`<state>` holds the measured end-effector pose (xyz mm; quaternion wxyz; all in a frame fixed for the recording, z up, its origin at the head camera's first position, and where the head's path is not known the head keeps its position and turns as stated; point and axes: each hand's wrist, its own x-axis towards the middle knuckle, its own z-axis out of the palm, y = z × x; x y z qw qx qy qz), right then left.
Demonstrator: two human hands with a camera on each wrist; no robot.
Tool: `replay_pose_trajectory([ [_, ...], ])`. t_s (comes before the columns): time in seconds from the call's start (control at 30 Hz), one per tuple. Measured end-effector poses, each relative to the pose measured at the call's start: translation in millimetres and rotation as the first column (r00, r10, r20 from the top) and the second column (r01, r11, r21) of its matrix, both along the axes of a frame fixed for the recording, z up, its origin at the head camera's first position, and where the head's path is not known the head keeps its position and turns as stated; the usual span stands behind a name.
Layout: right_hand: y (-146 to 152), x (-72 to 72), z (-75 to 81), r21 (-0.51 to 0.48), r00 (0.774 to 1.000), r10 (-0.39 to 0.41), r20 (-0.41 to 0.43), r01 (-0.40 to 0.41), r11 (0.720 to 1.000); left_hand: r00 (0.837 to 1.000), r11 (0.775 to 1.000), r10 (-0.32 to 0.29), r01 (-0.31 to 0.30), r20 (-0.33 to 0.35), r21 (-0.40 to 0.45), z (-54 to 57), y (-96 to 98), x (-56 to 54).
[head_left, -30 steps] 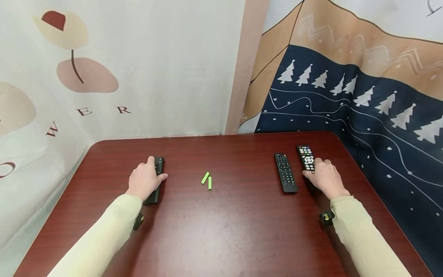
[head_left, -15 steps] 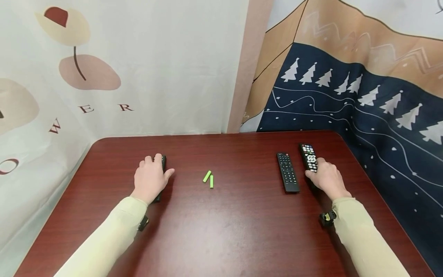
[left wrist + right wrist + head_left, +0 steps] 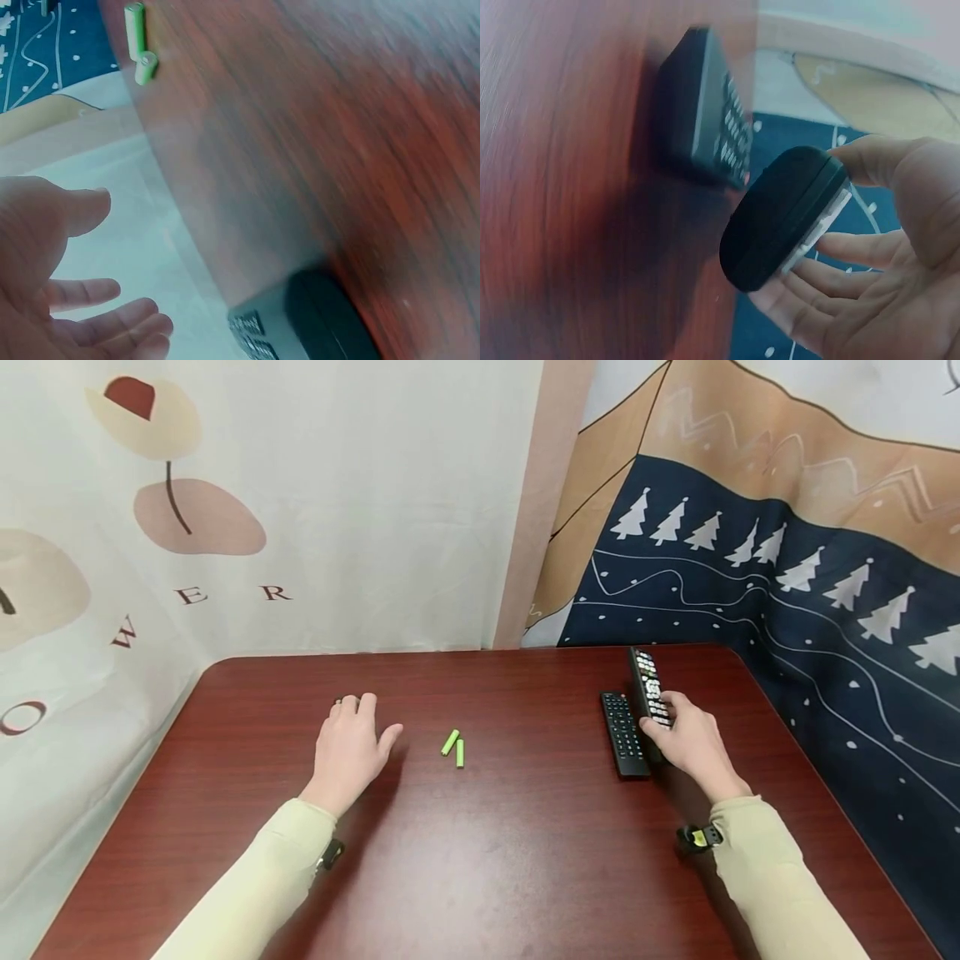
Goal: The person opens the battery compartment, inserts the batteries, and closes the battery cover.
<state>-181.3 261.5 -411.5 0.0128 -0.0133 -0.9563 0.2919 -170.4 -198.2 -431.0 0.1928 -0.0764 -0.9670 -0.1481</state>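
Note:
My right hand grips a black remote control with large white buttons, thumb on one side and fingers on the other. The right wrist view shows this remote tilted, its rounded end toward the camera. Beside it on the table lies a second black remote. My left hand is over the table with its thumb spread and nothing in its grasp. A third black remote lies by the left hand and is almost fully hidden under it in the head view.
Two small green cylinders that look like batteries lie mid-table between the hands. The dark red wooden table meets a pale printed curtain at the back and a navy tree-patterned cloth at the right.
My left hand has let go of the left remote and moved right over it. My right hand has shifted its remote leftward, close to the second remote.

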Motion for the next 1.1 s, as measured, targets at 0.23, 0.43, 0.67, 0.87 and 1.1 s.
replay_pose_trajectory([
  [0.23,-21.1,1.4,1.9,-0.094,0.997,0.068,-0.039,-0.071,0.993,0.998,0.997,-0.057,0.058,-0.019,0.045,6.2,16.1,4.7],
  [0.43,-40.0,2.9,1.7,-0.158,0.989,0.129,-0.072,-0.139,0.978,0.995,0.990,-0.095,0.096,-0.014,0.106,11.3,30.6,7.7],
  [0.67,-62.2,2.7,-1.6,-0.259,0.976,0.195,-0.094,-0.213,0.942,0.983,0.964,-0.182,0.186,-0.040,0.191,16.3,47.4,11.2],
  [0.87,-78.3,3.3,-1.9,-0.436,0.962,0.261,-0.075,-0.267,0.859,0.962,0.942,-0.269,0.273,-0.050,0.194,17.6,61.1,13.9],
  [1.1,-97.5,3.1,-9.3,-0.615,0.949,0.314,-0.009,-0.252,0.747,0.936,0.919,-0.351,0.349,-0.025,0.183,17.0,76.0,17.5],
])
